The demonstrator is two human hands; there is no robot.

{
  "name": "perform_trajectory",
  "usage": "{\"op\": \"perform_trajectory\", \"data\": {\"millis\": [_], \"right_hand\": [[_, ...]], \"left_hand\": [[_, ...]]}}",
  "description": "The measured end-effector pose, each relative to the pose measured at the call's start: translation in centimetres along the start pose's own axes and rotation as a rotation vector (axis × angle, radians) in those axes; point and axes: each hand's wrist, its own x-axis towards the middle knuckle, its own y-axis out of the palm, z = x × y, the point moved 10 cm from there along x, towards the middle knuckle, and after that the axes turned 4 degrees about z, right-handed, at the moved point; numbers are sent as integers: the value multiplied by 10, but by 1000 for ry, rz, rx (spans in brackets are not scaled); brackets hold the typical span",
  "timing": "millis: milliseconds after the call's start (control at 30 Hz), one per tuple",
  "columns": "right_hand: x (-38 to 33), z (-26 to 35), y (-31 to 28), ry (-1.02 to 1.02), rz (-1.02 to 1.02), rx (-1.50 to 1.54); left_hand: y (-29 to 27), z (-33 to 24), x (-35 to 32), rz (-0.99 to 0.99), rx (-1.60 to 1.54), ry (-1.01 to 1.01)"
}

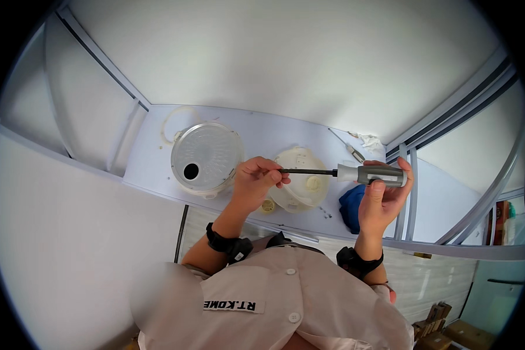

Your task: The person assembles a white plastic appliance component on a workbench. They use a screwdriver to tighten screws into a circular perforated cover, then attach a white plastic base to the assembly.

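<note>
Near right, the right hand [385, 198] has its fingers round a grey-handled, black-shafted screwdriver [345, 173]; at left, the left hand [256, 182] pinches the shaft's end. Likely stiff and light, best gripped by the handle [384, 176], it is above a round cream plastic shell [291, 193].

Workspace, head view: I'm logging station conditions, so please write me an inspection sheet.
Surface: pale tabletop, parts spread across it
Job's things: gray-handled screwdriver held above the table; round metal-faced part; round white cover
Clutter: second screwdriver, crumpled white material, blue item
Hands: left hand holds the shaft near its tip, right hand the handle
Cables: nothing seen
Surroundings: white wall, metal framing, cardboard boxes at lower right
</note>
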Motion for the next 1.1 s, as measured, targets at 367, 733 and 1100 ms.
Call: {"op": "perform_trajectory", "data": {"millis": [367, 733, 1100], "right_hand": [[-11, 12, 66, -95, 128, -8], [-52, 18, 177, -144, 139, -51], [-94, 37, 258, -145, 158, -334]], "left_hand": [[19, -113, -20, 113, 1343, 513], [-64, -160, -46, 279, 1479, 304], [-119, -156, -86, 401, 1513, 190]]}}
